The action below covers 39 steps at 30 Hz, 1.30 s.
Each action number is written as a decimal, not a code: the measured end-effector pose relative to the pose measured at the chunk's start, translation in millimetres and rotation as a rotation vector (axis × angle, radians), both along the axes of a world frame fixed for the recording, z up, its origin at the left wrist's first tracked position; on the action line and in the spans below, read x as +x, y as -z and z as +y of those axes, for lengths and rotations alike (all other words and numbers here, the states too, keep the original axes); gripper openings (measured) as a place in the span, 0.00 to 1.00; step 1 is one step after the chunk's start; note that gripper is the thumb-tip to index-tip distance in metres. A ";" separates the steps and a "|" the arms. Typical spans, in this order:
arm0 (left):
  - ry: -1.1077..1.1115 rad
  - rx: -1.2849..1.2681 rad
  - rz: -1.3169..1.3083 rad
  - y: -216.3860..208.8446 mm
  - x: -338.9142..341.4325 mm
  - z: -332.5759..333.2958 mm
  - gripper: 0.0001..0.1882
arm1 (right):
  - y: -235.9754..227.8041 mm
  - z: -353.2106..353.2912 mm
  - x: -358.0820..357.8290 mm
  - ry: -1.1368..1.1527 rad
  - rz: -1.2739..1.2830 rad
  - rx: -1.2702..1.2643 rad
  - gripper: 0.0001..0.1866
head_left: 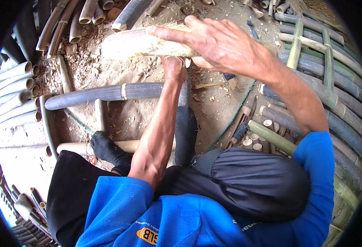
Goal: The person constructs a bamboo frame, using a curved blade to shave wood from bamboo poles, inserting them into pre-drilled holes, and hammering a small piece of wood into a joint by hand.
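Observation:
A pale, fibrous bamboo piece (127, 44) lies crosswise in front of me, its left part washed out by light and frayed fibres along its edges. My right hand (218, 43) is closed about its right end, index finger stretched along the top and thumb below. Under the piece, my left hand (175, 68) grips it from the near side; most of those fingers are hidden behind it. Close by the left hand rises a dark bamboo post (184, 92), which comes up between my legs.
A dark bamboo rail (90, 96) of a low frame crosses left of my arm. Bamboo poles are stacked at the right (325, 86), with cut tubes at the left (12, 96). A green cord (234, 115) and a knife-like blade (249, 117) lie near my right knee. Shavings litter the ground.

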<state>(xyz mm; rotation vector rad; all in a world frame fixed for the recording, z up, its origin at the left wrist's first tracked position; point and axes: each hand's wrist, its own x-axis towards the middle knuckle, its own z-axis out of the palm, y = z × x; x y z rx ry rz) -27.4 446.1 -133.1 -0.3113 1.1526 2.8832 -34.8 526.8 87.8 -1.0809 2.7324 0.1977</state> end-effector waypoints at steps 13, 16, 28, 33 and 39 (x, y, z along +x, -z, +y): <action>-0.157 -0.140 -0.029 -17.9 0.8 1.8 0.07 | 10.3 24.3 -1.0 0.138 -0.086 -0.270 0.46; -0.232 -0.089 -0.007 -20.0 14.4 -15.8 0.09 | 7.5 21.7 2.8 0.101 -0.018 -0.476 0.49; -0.040 -0.429 0.055 -28.7 23.5 -17.4 0.08 | -17.0 19.3 8.5 0.104 -0.160 -0.493 0.47; -0.122 -0.564 0.091 -23.9 20.0 -15.9 0.09 | -24.3 14.8 3.3 0.182 -0.241 -0.386 0.45; 0.101 -0.869 0.154 -13.7 11.6 -11.5 0.13 | -12.5 5.0 11.2 0.132 -0.111 -0.056 0.47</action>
